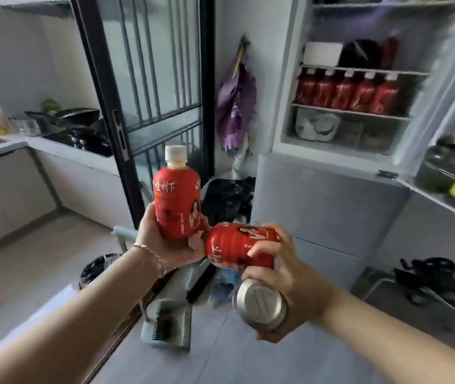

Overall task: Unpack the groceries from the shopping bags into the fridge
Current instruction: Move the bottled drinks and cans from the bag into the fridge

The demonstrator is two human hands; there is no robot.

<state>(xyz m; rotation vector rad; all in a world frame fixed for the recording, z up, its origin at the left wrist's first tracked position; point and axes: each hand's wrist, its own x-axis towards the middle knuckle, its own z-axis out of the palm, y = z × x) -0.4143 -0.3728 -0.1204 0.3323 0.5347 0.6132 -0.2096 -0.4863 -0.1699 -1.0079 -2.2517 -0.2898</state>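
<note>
My left hand [162, 242] grips an upright red bottle [176, 195] with a white cap, held in front of me. My right hand [284, 275] holds a second red bottle [240, 245] lying on its side and, below it, a silver-bottomed can [259, 303] with its base toward me. The two bottles nearly touch. The fridge [331, 189] stands open at the upper right. A row of several red bottles [345, 92] fills one shelf, and dark and white items sit on the shelf above.
The fridge door shelf [450, 178] at the right carries jars and yellow items. A black bag [226, 198] lies on the floor by the fridge. A black-framed glass door [149, 79] is ahead, a counter with a stove and pans [79, 126] at the left.
</note>
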